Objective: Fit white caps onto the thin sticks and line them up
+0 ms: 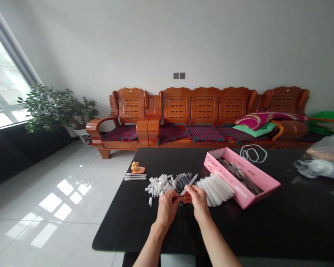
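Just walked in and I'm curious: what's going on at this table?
A person's right hand pinches a slim pale tube; the left hand is at its lower end, though whether it grips too is hard to tell. Around them on the black table lie a heap of short white pieces, some dark thin rods and a row of pale tubes. The pink box beside these holds dark sticks. A few slim sticks lie apart at the left.
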Demonstrator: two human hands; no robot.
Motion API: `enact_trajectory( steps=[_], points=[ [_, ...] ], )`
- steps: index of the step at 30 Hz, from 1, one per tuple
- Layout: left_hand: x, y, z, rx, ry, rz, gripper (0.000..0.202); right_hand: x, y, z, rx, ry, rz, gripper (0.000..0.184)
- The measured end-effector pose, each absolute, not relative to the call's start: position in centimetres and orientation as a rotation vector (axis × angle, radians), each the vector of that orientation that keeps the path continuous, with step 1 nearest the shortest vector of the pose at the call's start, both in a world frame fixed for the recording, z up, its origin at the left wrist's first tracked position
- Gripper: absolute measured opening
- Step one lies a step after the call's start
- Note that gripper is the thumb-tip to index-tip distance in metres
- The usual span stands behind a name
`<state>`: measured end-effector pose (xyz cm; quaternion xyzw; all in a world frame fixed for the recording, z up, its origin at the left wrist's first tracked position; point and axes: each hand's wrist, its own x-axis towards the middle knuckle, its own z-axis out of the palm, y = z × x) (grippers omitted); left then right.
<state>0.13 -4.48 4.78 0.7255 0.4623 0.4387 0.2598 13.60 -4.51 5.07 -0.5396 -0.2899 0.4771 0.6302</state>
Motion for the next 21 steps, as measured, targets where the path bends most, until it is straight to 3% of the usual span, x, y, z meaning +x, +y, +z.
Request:
enact_trajectory(
  steps=[7, 10, 14, 21],
  points=[
    [-1.2, -3.8, 4.7, 1.9, 1.209, 1.155, 0.015, 13.9, -4.7, 5.0, -1.225, -0.579, 1.098, 0.037],
    [-4.1, -2.2, 4.1, 1.841, 1.502, 1.152, 0.014, 14.6, -5.1, 5.1, -1.204, -0.575, 1.125, 0.038],
    [-8.1, -0.8, 2.7, 1.792, 1.985, 0.871, 0.007, 14.8, -5.5, 5.0, -1.226, -0.618, 1.127, 0.039],
    [-8.9, -1.6, 1.7, 1.761, 2.078, 0.697, 0.004, 13.4, -5.7, 5.5, -1.225, -0.748, 1.189, 0.04]
  ],
)
